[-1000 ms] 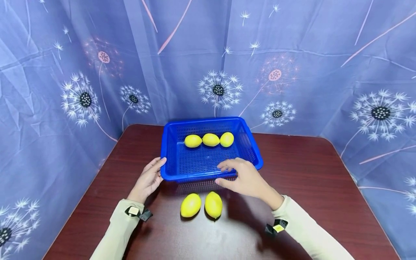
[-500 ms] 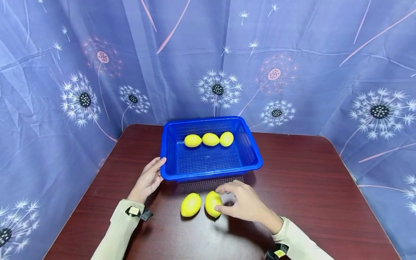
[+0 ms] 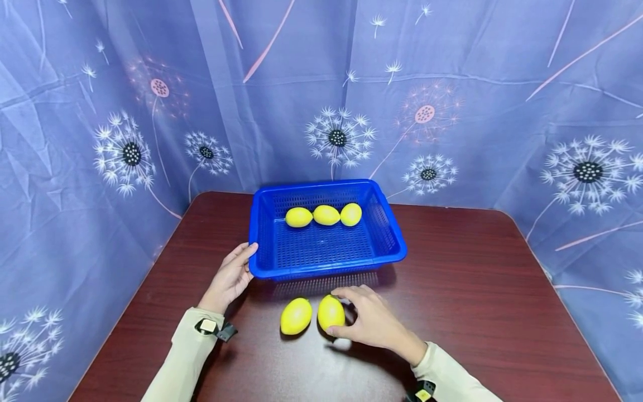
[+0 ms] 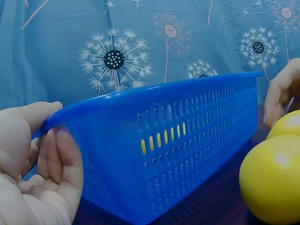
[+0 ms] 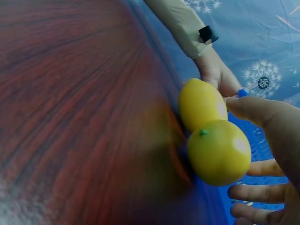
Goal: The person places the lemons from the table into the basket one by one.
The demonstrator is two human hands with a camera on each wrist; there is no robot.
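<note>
At the basket's left front corner, my left hand (image 3: 231, 281) grips the rim of a blue plastic basket (image 3: 321, 272), thumb on top and fingers curled beneath in the left wrist view. Inside the basket, three lemons (image 3: 326, 215) lie in a row along the back. Two more lie on the table before it: a left lemon (image 3: 296, 316) and a right lemon (image 3: 330, 314). My right hand (image 3: 374, 318) is spread around the right lemon, thumb by its near end and index finger by its far end. In the right wrist view the fingers (image 5: 258, 193) look loosely extended beside this lemon (image 5: 219, 153); firm contact cannot be made out.
The dark red wooden table (image 3: 467, 290) carries the basket and the lemons. A blue curtain (image 3: 281, 95) with dandelion prints hangs behind the table and along both sides. The basket stands close to the table's back edge.
My right hand has come back from above the basket's front rim, down and toward me to the right lemon. My left hand and the basket have stayed put.
</note>
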